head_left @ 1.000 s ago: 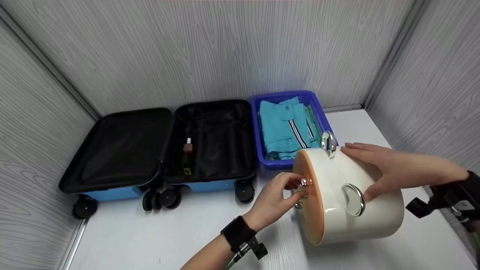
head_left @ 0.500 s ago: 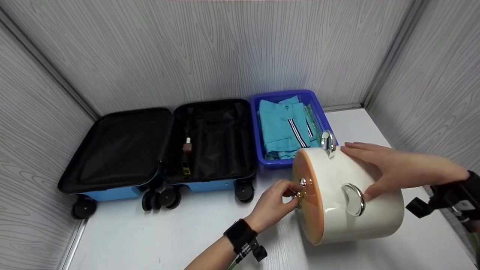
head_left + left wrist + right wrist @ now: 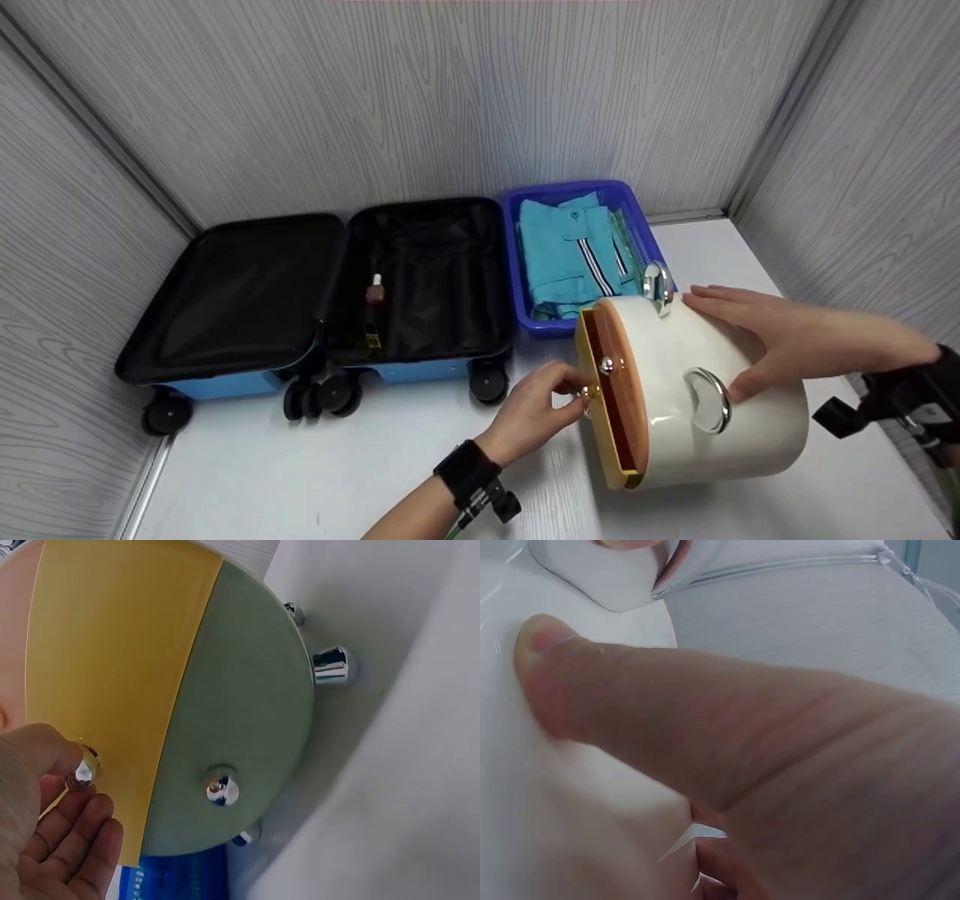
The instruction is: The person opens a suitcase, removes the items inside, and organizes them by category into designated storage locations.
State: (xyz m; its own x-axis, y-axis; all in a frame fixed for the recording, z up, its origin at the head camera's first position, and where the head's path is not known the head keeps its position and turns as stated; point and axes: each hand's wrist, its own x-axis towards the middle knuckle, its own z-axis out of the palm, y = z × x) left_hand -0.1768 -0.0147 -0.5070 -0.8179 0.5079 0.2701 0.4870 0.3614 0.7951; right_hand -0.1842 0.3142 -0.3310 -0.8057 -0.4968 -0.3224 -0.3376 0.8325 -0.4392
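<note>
A white drum-shaped drawer box with chrome arched pieces lies on the right of the table, its round face towards the left. In the left wrist view that face has pink, yellow and green drawer fronts with silver knobs. My left hand pinches the knob of the yellow drawer between thumb and fingers. This drawer stands partly out, its dark reddish inside showing in the head view. My right hand rests spread on the white body, thumb pressed to its smooth surface beside a chrome piece.
Left of the box, a blue suitcase lies open with black lining and wheels. A small brown bottle with a white tip is inside it. A blue basket with folded turquoise clothes stands behind the box, against the back wall.
My left hand has moved from between the knobs to the yellow drawer's knob and drawn that drawer out to the left. The right hand and the box stay where they were.
</note>
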